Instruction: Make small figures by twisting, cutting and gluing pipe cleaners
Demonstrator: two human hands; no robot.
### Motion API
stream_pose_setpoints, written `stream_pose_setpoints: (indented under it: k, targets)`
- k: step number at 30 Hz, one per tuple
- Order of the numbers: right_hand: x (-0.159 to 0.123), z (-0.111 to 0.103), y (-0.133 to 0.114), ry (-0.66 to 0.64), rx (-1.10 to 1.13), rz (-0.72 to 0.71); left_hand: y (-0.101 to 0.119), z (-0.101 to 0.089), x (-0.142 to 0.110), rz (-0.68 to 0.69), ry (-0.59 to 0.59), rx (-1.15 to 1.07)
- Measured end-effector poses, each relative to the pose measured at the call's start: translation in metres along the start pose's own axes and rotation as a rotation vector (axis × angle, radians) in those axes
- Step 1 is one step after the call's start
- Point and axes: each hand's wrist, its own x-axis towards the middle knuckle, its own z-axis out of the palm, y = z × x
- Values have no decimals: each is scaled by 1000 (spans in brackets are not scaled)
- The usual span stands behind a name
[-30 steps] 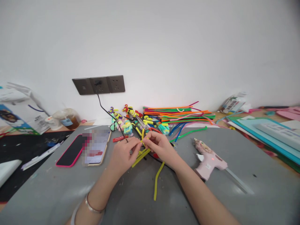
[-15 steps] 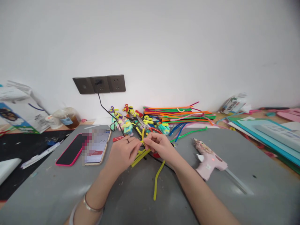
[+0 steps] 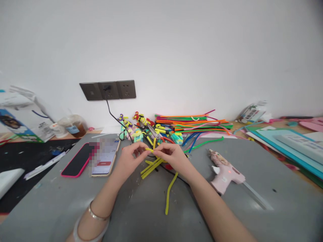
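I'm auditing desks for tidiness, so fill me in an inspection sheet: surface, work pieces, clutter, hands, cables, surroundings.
Surface: grey mat, small specks on it.
Work pieces: one yellow strip held up; loose strips lie below, a bent strip nearer the person.
Clutter: two phones to the left, glue gun to the right with a red light showing; small figures and coloured stems at the back.
Hands: left hand and right hand both pinch the held strip.
Cables: black cord runs from the socket down to the mat; its far end cannot be traced.
Surroundings: white wall behind, cup at left.
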Motion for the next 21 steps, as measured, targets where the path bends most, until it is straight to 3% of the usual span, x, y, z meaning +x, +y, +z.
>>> stream_pose_setpoints:
  k: [4, 7, 11, 14, 18, 21]
  targets:
    - [-1, 2, 4, -12, -107, -79, 2, 3, 1, -42, 54, -225]
    - [-3, 4, 4, 3, -348, -202, 0, 0, 3, -62, 147, -366]
    - [-7, 10, 2, -68, -666, -295, -2, -4, 5, -182, 216, -376]
    - [-10, 16, 2, -109, -793, -298, -2, -2, 6, -196, 231, -390]
    - [-11, 20, 6, -102, -826, -303, -4, 2, 6, -179, 216, -413]
    - [-8, 19, 9, -22, -700, -278, -6, 2, 6, -193, 194, -431]
